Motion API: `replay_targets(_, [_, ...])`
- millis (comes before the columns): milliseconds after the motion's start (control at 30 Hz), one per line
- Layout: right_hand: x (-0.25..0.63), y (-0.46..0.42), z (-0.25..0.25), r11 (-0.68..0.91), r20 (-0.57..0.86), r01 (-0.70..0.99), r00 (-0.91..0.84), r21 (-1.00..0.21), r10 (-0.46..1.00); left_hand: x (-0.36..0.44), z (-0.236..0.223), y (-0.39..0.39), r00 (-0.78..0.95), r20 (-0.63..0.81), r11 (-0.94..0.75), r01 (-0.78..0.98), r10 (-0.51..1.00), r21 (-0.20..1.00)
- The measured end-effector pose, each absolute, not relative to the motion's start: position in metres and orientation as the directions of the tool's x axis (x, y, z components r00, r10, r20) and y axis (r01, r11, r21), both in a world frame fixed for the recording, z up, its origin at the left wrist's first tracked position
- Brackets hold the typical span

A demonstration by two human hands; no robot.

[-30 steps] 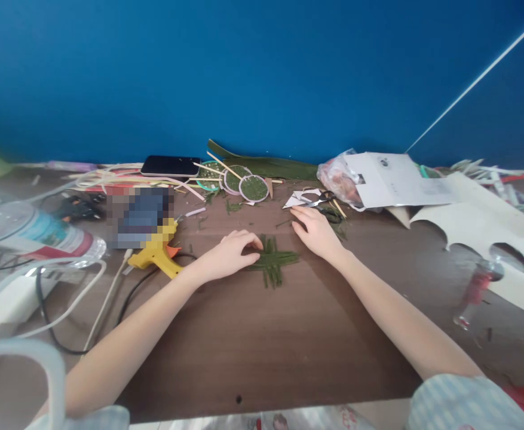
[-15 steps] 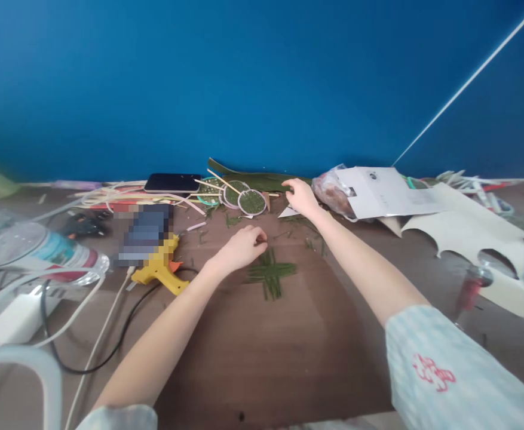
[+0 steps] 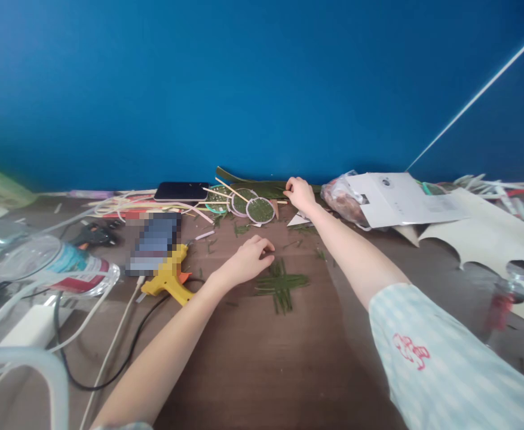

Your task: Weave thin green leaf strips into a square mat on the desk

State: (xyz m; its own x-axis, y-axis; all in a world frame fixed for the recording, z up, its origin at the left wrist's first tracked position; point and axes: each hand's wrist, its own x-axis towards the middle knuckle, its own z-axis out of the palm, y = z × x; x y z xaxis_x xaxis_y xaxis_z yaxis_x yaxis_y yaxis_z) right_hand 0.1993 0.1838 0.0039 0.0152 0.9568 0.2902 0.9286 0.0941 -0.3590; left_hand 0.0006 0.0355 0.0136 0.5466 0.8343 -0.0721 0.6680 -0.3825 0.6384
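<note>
My left hand [image 3: 250, 261] hovers at the upper left of a woven cross of green leaf strips [image 3: 282, 285], its fingers loosely curled and thumb apart, with nothing visible in it. Stretched to the back of the table, my right hand [image 3: 301, 194] has its curled fingertips on the end of a long green leaf [image 3: 262, 186] by the wall. Left of that hand lie round green discs with pale rims [image 3: 260, 211] and thin sticks. Below its wrist is a piece of white paper [image 3: 298, 220]; the scissors there are mostly hidden by my forearm.
A yellow glue gun [image 3: 168, 279], a black phone [image 3: 181, 191], cables and a clear plastic bottle [image 3: 77, 263] crowd the left. Toward the right are a plastic bag [image 3: 343, 200], a white printed sheet [image 3: 396, 200] and cut white card [image 3: 481, 233]. A blue wall [image 3: 262, 89] rises behind.
My right hand has moved from beside the scissors back to the long leaf at the wall. My left hand has lifted slightly off the woven strips, which stay in place.
</note>
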Motion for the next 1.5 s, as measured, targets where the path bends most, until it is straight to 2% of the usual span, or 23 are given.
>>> replay_targets(233, [0.197,0.181,0.019,0.048,0.350,0.928,0.091,-0.368,0.932,0.000,0.017,0.034,0.548,-0.067,-0.368,0.643,0.834,0.672])
replay_targets(467, [0.199,0.182,0.024,-0.009,0.322,0.927,0.139,-0.374,0.937,-0.003,0.019,0.037,0.534,-0.088,-0.306,0.603,0.841,0.736])
replay_targets(800, [0.200,0.178,0.027,0.078,0.235,0.951,-0.006,-0.300,0.972,-0.003,0.027,0.037,0.513,-0.106,-0.271,0.605,0.852,0.749])
replay_targets(1167, [0.157,0.180,0.030,0.306,0.326,0.930,-0.230,-0.205,0.917,-0.019,0.046,0.045,0.422,-0.048,-0.242,0.606,0.905,0.758])
replay_targets(1333, [0.140,0.183,0.031,0.329,0.332,0.921,-0.250,-0.207,0.910,-0.015,0.047,0.042,0.448,-0.063,-0.251,0.606,0.892,0.755])
replay_targets(1500, [0.136,0.185,0.033,0.339,0.276,0.905,-0.268,-0.257,0.923,-0.015,0.049,0.040,0.449,-0.058,-0.252,0.599,0.891,0.760])
